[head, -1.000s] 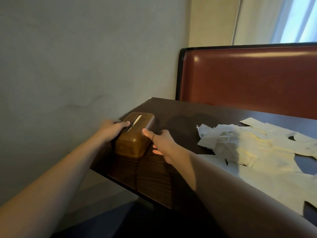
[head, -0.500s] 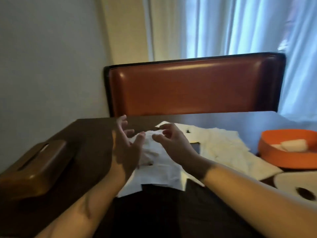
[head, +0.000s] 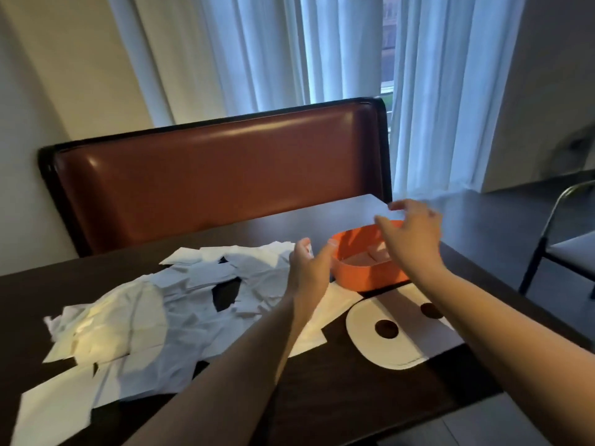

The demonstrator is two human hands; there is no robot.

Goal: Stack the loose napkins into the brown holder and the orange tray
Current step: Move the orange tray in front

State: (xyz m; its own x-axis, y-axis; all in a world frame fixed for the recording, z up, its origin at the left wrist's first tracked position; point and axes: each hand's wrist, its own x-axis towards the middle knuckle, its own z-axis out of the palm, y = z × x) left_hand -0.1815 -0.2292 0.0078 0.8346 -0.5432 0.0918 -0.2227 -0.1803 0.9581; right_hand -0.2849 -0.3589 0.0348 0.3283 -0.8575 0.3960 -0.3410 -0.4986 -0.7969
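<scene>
A dark tabletop (head: 338,391) fills the lower frame, backed by a red-brown bench seat (head: 219,175) and pale curtains (head: 257,49) above. Loose napkins (head: 180,304) sprawl across the left and centre, most of them unsorted, so the job looks barely begun. Two flat white cards with round holes (head: 380,342) lie at lower right. Just above them, right of centre, sits the orange tray (head: 363,278), a few folded pieces inside. The left hand (head: 310,268) and the right hand (head: 415,236) flank the tray, fingers spread, holding nothing. They seem about to take hold of it; next comes drawing it closer. The brown holder is out of sight.
</scene>
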